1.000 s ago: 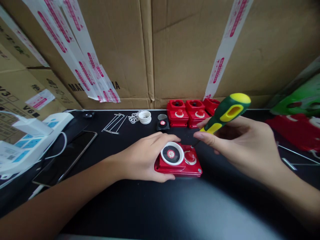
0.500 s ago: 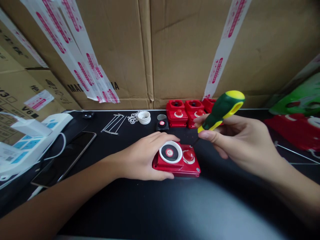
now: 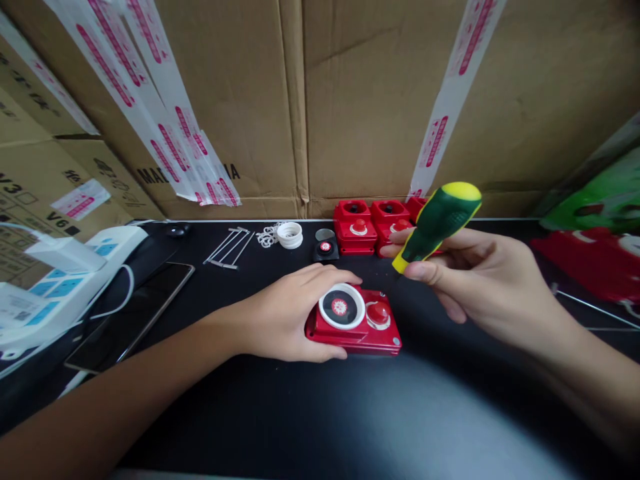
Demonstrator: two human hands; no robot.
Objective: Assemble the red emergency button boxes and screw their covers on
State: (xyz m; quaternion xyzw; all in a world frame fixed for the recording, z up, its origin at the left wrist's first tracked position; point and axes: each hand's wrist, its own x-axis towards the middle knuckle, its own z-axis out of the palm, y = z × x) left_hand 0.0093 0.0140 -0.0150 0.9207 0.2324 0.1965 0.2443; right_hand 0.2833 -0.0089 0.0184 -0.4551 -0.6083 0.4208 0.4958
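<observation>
My left hand (image 3: 287,313) is wrapped round the left end of a red box-shaped device (image 3: 370,343), which lies flat on the black table. On its top are a white ring (image 3: 361,313) around a black disc with a red-and-white emblem, and a domed red button (image 3: 379,312) beside it. Screws show at its right corners. My right hand (image 3: 465,270) grips a green and yellow screwdriver (image 3: 437,220) by its handle, tilted with the top to the right. The screwdriver's tip is mostly hidden, above and right of the device, apart from the corner screw.
Behind stand more red devices (image 3: 355,237), a small black part (image 3: 326,250), stacked white rings (image 3: 289,235) and metal T-shaped rods (image 3: 227,250). A phone (image 3: 133,317) and a power strip (image 3: 75,283) lie left. Cardboard (image 3: 240,100) walls the back. Red parts (image 3: 590,263) sit right.
The screwdriver has come off the device's far right corner screw and shifted slightly, its handle swinging a little left. My left hand stays on the device.
</observation>
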